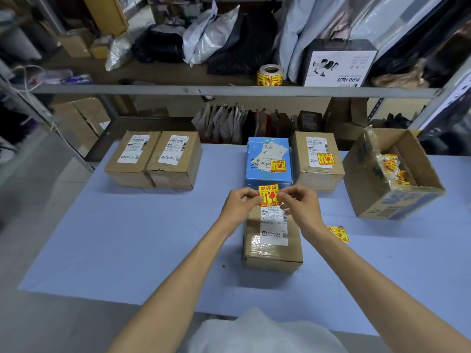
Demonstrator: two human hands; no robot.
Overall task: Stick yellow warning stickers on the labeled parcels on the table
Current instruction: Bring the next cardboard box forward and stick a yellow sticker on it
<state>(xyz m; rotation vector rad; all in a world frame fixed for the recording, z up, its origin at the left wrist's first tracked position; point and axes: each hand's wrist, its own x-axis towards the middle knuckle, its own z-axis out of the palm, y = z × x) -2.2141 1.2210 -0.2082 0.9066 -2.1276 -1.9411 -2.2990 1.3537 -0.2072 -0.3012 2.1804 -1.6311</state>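
Note:
Both my hands hold one yellow warning sticker (pixel 269 195) by its side edges, my left hand (pixel 240 202) on the left and my right hand (pixel 299 201) on the right. It hovers over the far end of a brown labeled parcel (pixel 272 248) in the middle of the table. Behind it stand a blue parcel (pixel 267 161) and a brown parcel (pixel 317 159), each carrying a yellow sticker. Two brown labeled parcels (pixel 130 159) (pixel 174 160) at the back left bear no yellow sticker.
Another yellow sticker strip (pixel 339 233) lies on the blue table (pixel 114 238) to the right of my right wrist. An open cardboard box (pixel 392 174) with sticker scraps stands at the right. A sticker roll (pixel 270 75) sits on the shelf behind.

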